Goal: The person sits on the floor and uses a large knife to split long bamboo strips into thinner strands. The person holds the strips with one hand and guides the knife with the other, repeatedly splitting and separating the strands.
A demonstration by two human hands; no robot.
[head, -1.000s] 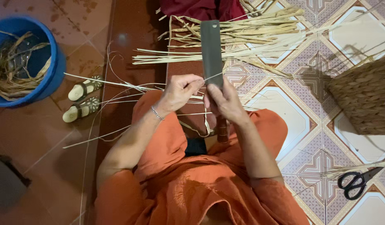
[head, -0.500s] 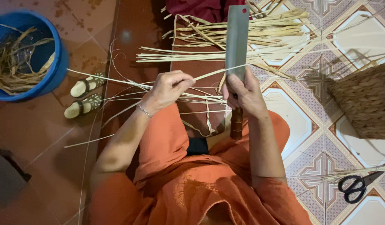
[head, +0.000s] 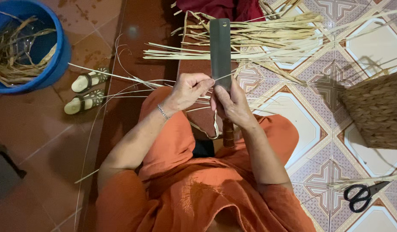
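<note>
**Thin strip vs. big blade – how they handle**

We're seated on the floor [head: 357, 47], knees in orange cloth. Right hand [head: 233, 101] is closed round the knife [head: 220, 47], fingers up on the lower blade w/ the wooden handle below, blade upright & pointing away from us. Left hand [head: 187, 88] pinches a thin pale strip [head: 235, 73] betw. thumb & fingertips, right at the blade edge; strip runs off to the right, over the tiles.

Our read: strip is v. light, bendy, prob. splits along its length & snaps if kinked – best held close to the blade, short grip. Knife looks stiff, heavy-ish, sharp – hold low, fingers off the edge.

Around: bundle of strips [head: 267, 36] toward the far edge of the floor, blue bucket [head: 56, 56] far-left corner, sandals [head: 87, 90] beside it, woven basket [head: 379, 111] at right edge, scissors [head: 361, 195] near-right.
</note>
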